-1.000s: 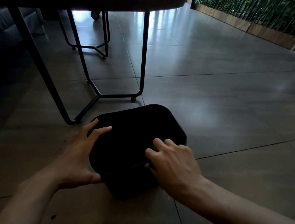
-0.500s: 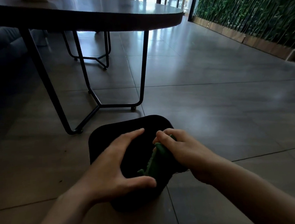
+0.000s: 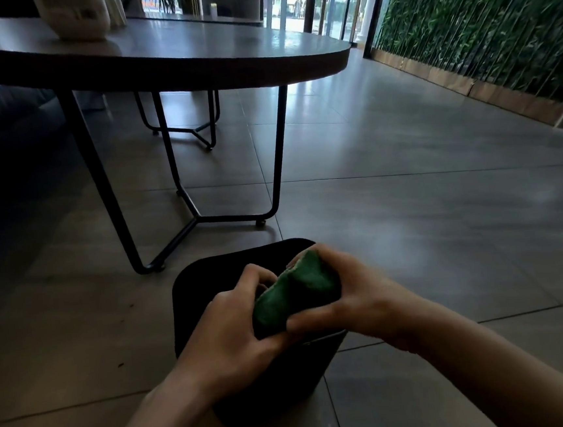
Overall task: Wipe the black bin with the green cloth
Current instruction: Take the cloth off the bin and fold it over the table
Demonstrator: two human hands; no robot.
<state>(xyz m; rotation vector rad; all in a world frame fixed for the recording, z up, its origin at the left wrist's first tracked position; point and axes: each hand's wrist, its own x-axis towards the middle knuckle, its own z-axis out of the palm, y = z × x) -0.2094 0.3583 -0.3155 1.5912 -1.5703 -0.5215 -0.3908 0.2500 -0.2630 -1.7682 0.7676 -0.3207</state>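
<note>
Hands both squeeze the green cloth (image 3: pixel 295 293) over the black bin (image 3: pixel 198 288) on the floor: left hand (image 3: pixel 229 333), right hand (image 3: pixel 358 295).

Two bare forearms entering from 7 and 5 o'clock, left hand (image 3: pixel 229 333) and right hand (image 3: pixel 355 295) uncovered, sleeveless up to frame edge, short fingernails, knuckles and tendons visible under dim lighting

Black bin (image 3: pixel 196 309) – upright on floor tiles, rounded-square top. Green cloth (image 3: pixel 293 290) – bunched, held above bin's top, w/ both hands.
</note>
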